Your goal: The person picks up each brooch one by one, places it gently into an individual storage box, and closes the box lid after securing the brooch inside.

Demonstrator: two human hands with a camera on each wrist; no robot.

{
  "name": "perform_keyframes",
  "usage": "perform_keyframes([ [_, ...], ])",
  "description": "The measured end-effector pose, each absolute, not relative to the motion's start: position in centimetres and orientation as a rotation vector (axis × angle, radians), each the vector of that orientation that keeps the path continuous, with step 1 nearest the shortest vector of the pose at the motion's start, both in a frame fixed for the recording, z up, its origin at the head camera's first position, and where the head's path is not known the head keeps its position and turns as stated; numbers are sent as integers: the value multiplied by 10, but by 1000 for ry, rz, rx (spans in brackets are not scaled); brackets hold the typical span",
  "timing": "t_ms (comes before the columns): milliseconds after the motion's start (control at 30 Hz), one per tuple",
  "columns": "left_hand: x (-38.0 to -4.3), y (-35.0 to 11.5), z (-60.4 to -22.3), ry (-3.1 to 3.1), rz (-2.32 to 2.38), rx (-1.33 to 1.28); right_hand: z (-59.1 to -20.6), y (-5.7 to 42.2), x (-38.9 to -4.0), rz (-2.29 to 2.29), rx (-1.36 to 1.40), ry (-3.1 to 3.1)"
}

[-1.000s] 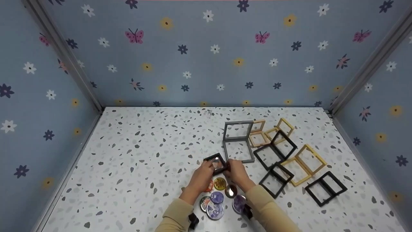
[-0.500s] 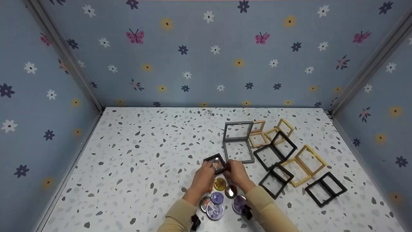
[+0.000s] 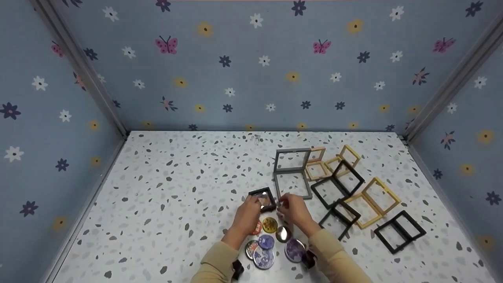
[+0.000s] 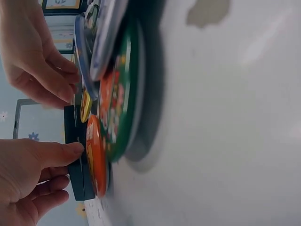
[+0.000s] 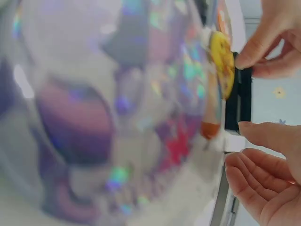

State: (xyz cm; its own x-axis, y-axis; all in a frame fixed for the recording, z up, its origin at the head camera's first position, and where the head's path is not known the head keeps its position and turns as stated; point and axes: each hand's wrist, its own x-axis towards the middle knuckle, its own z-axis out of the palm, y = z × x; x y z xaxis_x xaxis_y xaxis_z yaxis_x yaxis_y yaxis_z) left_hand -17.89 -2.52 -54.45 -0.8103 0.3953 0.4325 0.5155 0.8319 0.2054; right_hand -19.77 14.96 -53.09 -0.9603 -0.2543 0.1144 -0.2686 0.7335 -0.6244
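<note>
My left hand (image 3: 248, 212) pinches the left side of a small black display frame (image 3: 268, 194), thumb on the near edge in the left wrist view. A round item shows behind the frame's clear window. My right hand (image 3: 294, 210) is just off the frame's right end. Its thumb (image 5: 263, 134) and loosely bent fingers stand apart, with nothing between them in the right wrist view. Close in front of the frame lie round badges: a yellow one (image 3: 270, 225), an orange one (image 4: 97, 157), a green-edged one (image 4: 123, 103) and several purple ones, including a large one (image 3: 263, 257).
Right of the hands stand several unfolded display frames: a grey one (image 3: 293, 171), a pink one (image 3: 318, 164), a yellow one (image 3: 380, 214) and a black one (image 3: 411, 237). Flowered panels (image 3: 243, 67) enclose the speckled table (image 3: 177, 196) at the back and sides.
My right hand has let go of the black frame's right corner and drawn slightly right. My left hand keeps its hold, and the frame stays in nearly the same place.
</note>
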Motion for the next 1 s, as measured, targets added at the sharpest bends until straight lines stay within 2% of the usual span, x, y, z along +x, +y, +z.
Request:
perform_keyframes([
  [1000,-186,-61,-541,-2684,-392,-671,-441,201,-260,672,316,-2799],
])
